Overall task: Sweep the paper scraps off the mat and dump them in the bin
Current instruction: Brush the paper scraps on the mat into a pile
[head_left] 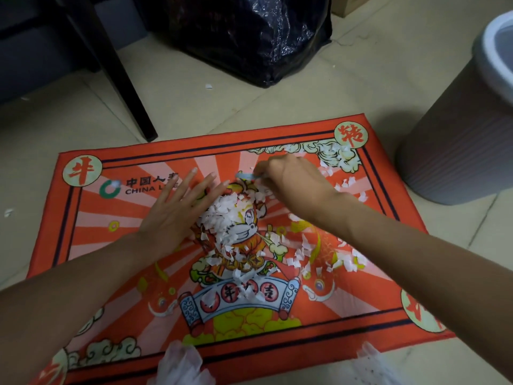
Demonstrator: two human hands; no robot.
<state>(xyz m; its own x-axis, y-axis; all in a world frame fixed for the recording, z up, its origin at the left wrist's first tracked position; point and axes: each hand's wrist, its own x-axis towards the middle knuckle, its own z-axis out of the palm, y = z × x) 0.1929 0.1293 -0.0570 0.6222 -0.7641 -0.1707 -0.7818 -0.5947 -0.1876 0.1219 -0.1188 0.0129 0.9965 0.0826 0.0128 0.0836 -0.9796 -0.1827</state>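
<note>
A red printed mat (pixel 133 262) lies on the tiled floor. White paper scraps (pixel 224 215) are heaped at its middle, and more scraps (pixel 341 187) lie loose toward the right edge and far right corner. My left hand (pixel 177 209) rests flat on the mat with straight fingers against the left side of the heap. My right hand (pixel 294 184) is curled at the heap's far right side and holds a small light blue thing (pixel 245 175) whose shape is blurred. The grey ribbed bin (pixel 458 140) stands off the mat's far right corner.
A black plastic bag (pixel 249 37) sits on the floor behind the mat. A dark furniture leg (pixel 125 87) stands at the far left. A few stray scraps (pixel 208 86) lie on the tiles. Pale clear plastic (pixel 180 365) shows at the near edge.
</note>
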